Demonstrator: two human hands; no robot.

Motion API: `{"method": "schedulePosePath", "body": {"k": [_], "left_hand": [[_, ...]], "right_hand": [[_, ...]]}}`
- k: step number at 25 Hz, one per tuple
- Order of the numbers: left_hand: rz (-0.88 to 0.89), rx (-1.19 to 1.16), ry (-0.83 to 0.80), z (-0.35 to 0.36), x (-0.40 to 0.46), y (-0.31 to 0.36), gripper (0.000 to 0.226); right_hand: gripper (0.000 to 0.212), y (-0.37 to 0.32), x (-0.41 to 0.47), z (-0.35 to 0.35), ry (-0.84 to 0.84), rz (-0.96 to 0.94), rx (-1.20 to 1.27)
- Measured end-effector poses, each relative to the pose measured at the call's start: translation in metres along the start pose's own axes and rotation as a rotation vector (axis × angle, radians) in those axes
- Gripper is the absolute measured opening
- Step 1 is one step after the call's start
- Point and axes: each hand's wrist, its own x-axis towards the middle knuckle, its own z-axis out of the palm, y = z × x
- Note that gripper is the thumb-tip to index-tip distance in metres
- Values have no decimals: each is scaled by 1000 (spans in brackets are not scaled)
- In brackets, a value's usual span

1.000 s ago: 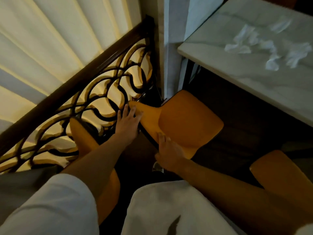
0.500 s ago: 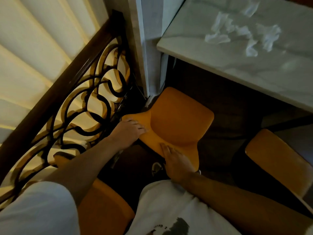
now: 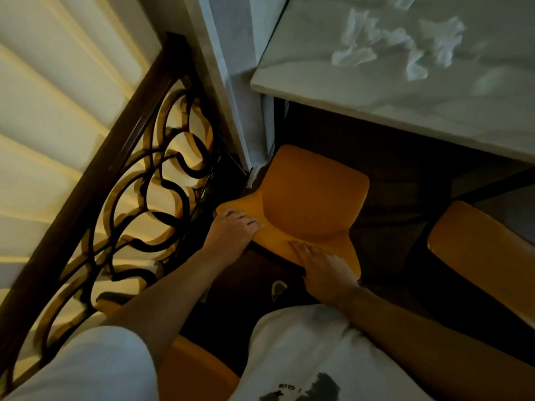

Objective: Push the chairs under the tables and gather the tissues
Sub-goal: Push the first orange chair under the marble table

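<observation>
An orange chair (image 3: pixel 312 198) stands on the dark floor just short of the white marble table (image 3: pixel 376 91). My left hand (image 3: pixel 231 230) grips the left end of the chair's backrest. My right hand (image 3: pixel 324 264) lies on the backrest's right part, fingers over its top edge. Several crumpled white tissues (image 3: pixel 399 44) lie scattered on the tabletop at the upper right. The chair's legs are hidden beneath its seat.
A dark wooden railing with curled ironwork (image 3: pixel 139 180) runs along the left, close to the chair. A white pillar (image 3: pixel 243 91) stands at the table's left corner. A second orange chair (image 3: pixel 486 250) is at the right, a third (image 3: pixel 191 369) below my left arm.
The chair has slid forward toward the table and pillar with both hands on its backrest. My left hand's fingers have curled from spread to gripping. The table now sits closer in view.
</observation>
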Motion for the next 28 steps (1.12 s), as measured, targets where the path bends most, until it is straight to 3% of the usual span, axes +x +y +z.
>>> {"method": "schedulePosePath", "body": {"k": [13,28], "left_hand": [[-44,-52,-4,-18,64,18,54],[-54,-75,41,-34,105,13,53]], "right_hand": [[79,59,24,-38,28,-8,-67],[72,83,53,-59,133,-43,-58]]}}
